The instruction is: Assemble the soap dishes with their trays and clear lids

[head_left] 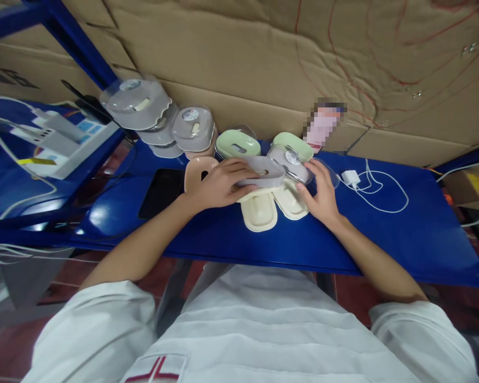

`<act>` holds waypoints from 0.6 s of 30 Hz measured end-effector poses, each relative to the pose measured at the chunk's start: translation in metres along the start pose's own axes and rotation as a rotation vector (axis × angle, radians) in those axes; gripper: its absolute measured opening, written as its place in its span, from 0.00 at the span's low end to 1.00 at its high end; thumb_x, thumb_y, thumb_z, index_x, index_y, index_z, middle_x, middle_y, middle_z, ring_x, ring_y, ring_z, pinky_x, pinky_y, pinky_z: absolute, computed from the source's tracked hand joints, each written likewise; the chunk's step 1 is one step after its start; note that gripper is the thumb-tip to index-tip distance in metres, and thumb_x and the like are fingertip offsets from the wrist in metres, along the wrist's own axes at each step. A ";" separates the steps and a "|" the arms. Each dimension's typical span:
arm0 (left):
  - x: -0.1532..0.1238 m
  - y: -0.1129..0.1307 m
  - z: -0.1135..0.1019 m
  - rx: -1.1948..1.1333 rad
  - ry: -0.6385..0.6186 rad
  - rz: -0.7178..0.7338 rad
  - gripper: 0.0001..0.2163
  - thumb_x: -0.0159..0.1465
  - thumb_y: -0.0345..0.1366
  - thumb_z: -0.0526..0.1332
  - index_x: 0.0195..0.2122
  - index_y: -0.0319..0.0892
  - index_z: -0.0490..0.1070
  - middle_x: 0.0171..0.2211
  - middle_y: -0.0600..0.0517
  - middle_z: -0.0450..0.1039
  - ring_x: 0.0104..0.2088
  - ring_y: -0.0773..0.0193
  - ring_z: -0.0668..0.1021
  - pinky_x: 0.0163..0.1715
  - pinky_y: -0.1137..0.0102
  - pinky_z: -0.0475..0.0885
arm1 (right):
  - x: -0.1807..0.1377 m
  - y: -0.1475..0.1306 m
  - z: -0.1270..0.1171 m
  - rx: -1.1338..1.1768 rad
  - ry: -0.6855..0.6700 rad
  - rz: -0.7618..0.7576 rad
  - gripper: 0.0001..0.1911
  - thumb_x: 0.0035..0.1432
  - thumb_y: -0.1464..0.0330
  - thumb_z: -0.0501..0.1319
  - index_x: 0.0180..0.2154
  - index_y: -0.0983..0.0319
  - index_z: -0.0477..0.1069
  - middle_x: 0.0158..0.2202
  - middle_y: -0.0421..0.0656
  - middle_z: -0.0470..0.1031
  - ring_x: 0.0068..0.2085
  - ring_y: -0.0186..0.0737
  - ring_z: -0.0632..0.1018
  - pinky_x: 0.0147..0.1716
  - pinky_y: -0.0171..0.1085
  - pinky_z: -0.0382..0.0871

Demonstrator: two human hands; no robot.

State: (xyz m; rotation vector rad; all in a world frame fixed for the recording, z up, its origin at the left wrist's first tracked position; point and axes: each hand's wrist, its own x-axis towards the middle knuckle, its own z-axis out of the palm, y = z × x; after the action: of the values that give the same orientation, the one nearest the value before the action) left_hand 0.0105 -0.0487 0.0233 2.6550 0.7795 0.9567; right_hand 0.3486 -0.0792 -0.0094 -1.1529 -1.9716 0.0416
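Note:
My left hand (pixel 226 183) is closed on a grey oval soap box (pixel 269 174), fingers over its top and thumb along the near side. A clear lid with a round white sticker (pixel 292 157) lies against the box's right end. My right hand (pixel 322 192) grips the right edge of this lid between thumb and fingers. Below the grey box are cream oval trays (pixel 259 215), partly covered by it. A peach tray (pixel 195 173) sits beside my left hand. Behind stand a green soap box (pixel 238 143) and another green piece (pixel 289 141).
Stacked grey lidded boxes (pixel 141 103) and a shorter stack (pixel 193 127) stand at the back left. A black phone (pixel 162 192) lies left on the blue table (pixel 323 244). To the right is a white charger (pixel 350 177) with its cable. A cardboard wall (pixel 223 64) rises behind.

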 end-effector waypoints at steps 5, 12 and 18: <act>0.002 0.004 -0.012 0.089 0.080 -0.113 0.19 0.79 0.50 0.59 0.59 0.42 0.79 0.54 0.43 0.83 0.58 0.50 0.82 0.62 0.55 0.77 | 0.011 0.002 -0.008 0.069 0.043 0.057 0.26 0.76 0.50 0.59 0.67 0.54 0.69 0.65 0.52 0.76 0.67 0.56 0.77 0.67 0.61 0.73; 0.000 -0.012 -0.007 0.352 0.071 -0.142 0.23 0.81 0.53 0.50 0.72 0.55 0.68 0.74 0.44 0.65 0.72 0.42 0.70 0.76 0.33 0.45 | 0.045 0.000 0.006 0.052 0.017 -0.004 0.28 0.75 0.48 0.58 0.68 0.55 0.68 0.67 0.54 0.74 0.70 0.57 0.73 0.71 0.63 0.68; -0.025 -0.099 -0.078 0.513 0.566 -0.295 0.41 0.65 0.57 0.73 0.73 0.49 0.59 0.75 0.44 0.53 0.75 0.39 0.58 0.75 0.36 0.51 | 0.060 -0.004 0.021 0.020 -0.029 -0.010 0.32 0.77 0.46 0.54 0.72 0.55 0.62 0.76 0.56 0.63 0.77 0.58 0.64 0.75 0.67 0.60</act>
State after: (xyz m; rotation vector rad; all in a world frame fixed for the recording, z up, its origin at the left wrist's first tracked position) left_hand -0.0959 0.0227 0.0336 2.5351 1.6843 1.6223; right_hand 0.3179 -0.0296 0.0162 -1.1349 -1.9982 0.0728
